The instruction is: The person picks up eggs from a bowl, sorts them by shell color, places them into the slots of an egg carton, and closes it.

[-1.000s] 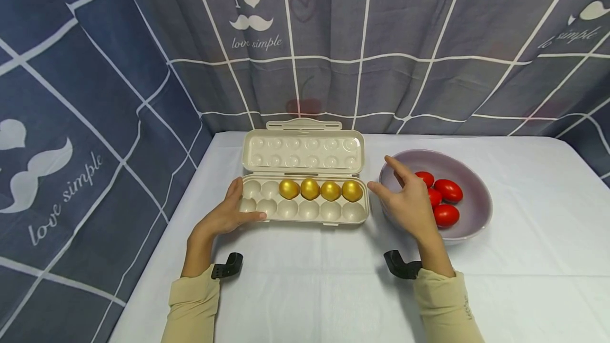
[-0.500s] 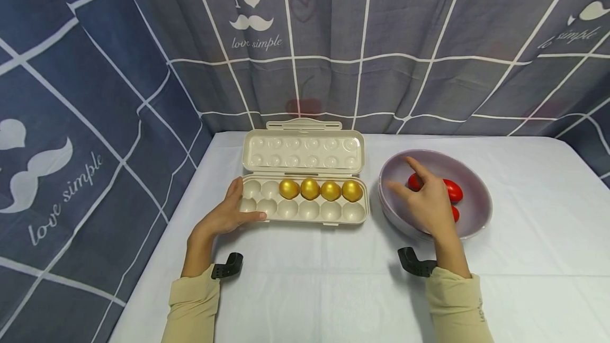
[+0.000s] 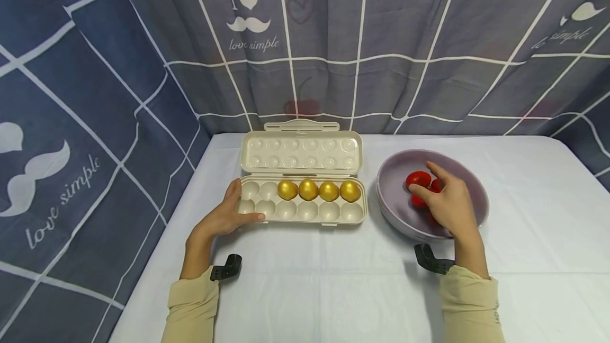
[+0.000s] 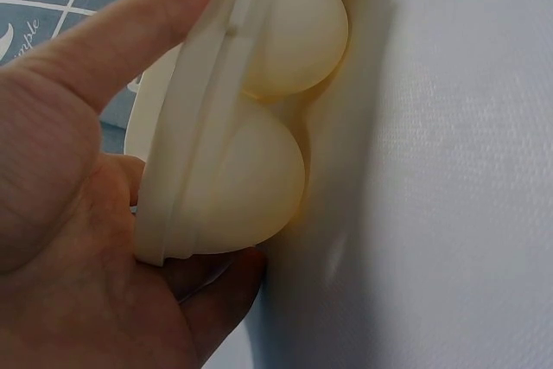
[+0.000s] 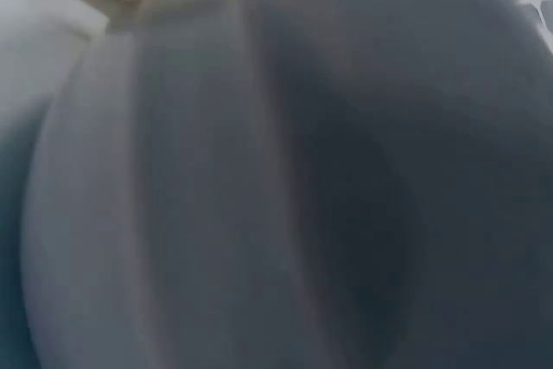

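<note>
A cream plastic egg box lies with its lid folded back. Gold eggs fill the right part of its back row, while the front-row cups are bare. My left hand grips the box's left end; in the left wrist view the thumb lies over the rim and fingertips reach beneath. Inside a mauve bowl are several red eggs, some partly hidden by my right hand. That hand reaches over the bowl, thumb and index finger spread apart among the eggs, with none held.
A white cloth covers the table. Dark blue checked curtains hang behind and at both sides. The bowl stands just right of the egg box, and its wall fills most of the right wrist view.
My right hand has moved rightward from beside the egg box, over the bowl's left rim and in among the red eggs. The left hand keeps its hold on the box.
</note>
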Motion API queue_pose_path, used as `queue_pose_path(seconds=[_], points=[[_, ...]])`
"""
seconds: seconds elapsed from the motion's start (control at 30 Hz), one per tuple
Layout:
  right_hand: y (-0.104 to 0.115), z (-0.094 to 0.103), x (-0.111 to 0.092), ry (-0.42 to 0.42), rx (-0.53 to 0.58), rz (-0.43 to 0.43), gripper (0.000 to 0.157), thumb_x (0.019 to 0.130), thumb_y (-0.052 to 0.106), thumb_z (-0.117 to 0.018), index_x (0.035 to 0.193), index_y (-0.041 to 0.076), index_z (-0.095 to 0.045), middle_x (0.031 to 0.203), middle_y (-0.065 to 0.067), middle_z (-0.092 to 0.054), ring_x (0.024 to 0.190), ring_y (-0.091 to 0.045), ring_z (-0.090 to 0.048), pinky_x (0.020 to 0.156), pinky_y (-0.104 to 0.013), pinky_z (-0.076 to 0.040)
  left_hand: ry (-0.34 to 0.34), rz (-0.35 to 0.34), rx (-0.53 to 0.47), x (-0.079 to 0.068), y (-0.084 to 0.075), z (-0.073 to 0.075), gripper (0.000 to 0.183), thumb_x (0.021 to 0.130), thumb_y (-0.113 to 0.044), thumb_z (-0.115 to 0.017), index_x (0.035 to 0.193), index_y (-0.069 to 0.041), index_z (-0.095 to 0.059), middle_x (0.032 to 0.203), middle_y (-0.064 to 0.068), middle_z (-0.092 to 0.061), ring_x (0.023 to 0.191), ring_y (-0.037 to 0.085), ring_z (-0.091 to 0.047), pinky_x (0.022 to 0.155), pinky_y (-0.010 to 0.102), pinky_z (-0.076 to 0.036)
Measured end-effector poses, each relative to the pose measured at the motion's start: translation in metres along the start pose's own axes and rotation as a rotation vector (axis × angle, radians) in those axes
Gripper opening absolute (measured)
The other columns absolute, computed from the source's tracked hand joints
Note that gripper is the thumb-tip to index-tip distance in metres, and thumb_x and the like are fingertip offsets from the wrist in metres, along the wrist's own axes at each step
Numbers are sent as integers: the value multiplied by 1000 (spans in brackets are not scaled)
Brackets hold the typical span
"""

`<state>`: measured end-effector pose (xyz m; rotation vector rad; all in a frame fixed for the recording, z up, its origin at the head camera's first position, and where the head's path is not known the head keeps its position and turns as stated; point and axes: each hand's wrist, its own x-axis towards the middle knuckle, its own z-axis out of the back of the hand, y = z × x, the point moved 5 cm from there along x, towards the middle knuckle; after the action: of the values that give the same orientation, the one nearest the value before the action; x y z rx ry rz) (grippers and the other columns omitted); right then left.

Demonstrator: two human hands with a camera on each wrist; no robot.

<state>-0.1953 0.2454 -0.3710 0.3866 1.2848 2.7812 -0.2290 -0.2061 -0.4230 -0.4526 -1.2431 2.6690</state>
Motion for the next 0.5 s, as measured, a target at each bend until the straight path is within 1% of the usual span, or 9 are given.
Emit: queue_pose_path(seconds=[0.1, 0.2, 0.33, 0.43, 0.5], points=[[-3, 2, 0, 33, -17, -18, 65, 91, 24, -72, 143, -4, -46, 137, -31, -50, 122, -49, -45, 99, -61, -35, 0, 0, 3, 0, 1, 0, 123, 81, -35, -80, 152, 8, 11, 159, 25, 17, 146, 40, 14, 114, 61, 1], [-5, 2, 0, 59, -40, -19, 64, 91, 24, -71, 141, -7, -47, 135, -32, -51, 120, -49, -47, 97, -60, -36, -1, 1, 12, 1, 2, 0, 123, 81, -36, -80, 152, 7, 10, 160, 24, 17, 146, 40, 14, 114, 60, 0], [-7, 0, 0, 77, -77, -16, 57, 91, 25, -70, 135, -8, -53, 124, -31, -59, 107, -45, -53, 87, -53, -42, 0, -3, 16, 1, 2, 0, 124, 81, -38, -80, 152, 7, 11, 160, 24, 17, 146, 39, 14, 114, 60, 0], [-7, -1, 0, 89, -77, -23, 54, 91, 23, -70, 131, -9, -54, 117, -31, -61, 99, -41, -55, 80, -45, -42, 3, -4, 8, 1, 0, 0, 124, 81, -37, -80, 152, 7, 11, 159, 25, 18, 146, 40, 14, 114, 61, 0], [-7, -2, 0, 96, -69, -24, 53, 91, 21, -70, 130, -11, -54, 114, -30, -61, 96, -40, -56, 78, -42, -43, 4, -6, 1, 0, -1, 0, 124, 81, -36, -81, 152, 7, 11, 159, 25, 18, 146, 41, 14, 113, 62, 0]])
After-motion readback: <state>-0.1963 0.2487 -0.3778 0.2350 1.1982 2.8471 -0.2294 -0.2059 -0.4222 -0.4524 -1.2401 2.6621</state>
